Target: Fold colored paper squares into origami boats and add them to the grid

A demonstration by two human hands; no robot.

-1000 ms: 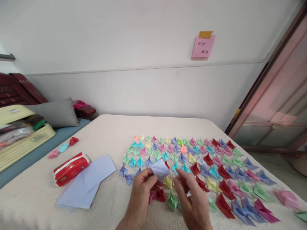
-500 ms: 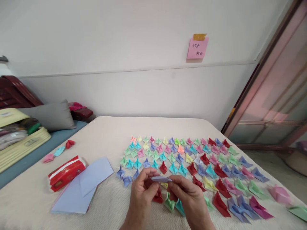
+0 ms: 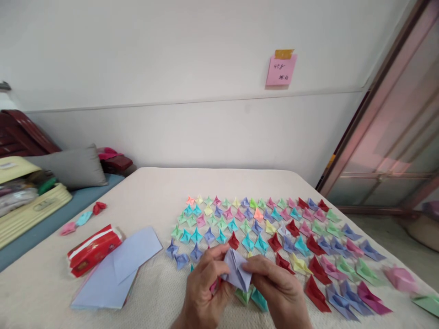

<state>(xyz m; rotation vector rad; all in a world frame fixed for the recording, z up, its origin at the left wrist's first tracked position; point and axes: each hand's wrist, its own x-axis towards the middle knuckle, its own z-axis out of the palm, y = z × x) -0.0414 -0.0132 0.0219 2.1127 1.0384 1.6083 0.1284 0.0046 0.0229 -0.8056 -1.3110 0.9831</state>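
A small folded piece of lavender paper [image 3: 237,269] is held up between my two hands, its creased diamond-shaped face turned toward me. My left hand [image 3: 207,285] pinches its left side with fingers and thumb. On the right edge, my right hand [image 3: 274,285] grips it between thumb and index finger. Just beneath and behind my hands stand rows of small folded paper boats [image 3: 260,243] in red, blue, green, pink and yellow. Some of the nearest ones are partly hidden by my hands.
Left of the boats lies a stack of lavender paper sheets [image 3: 103,285], with a red-wrapped pack [image 3: 94,250] against it. Farther left are small red, blue and pink folded pieces [image 3: 83,218]. A pink note [image 3: 281,70] is taped to the wall. A pink folded piece [image 3: 400,278] sits near the right edge.
The folded lavender paper has tilted from nearly edge-on to showing its creased face. Both hands have turned with it and still hold it.
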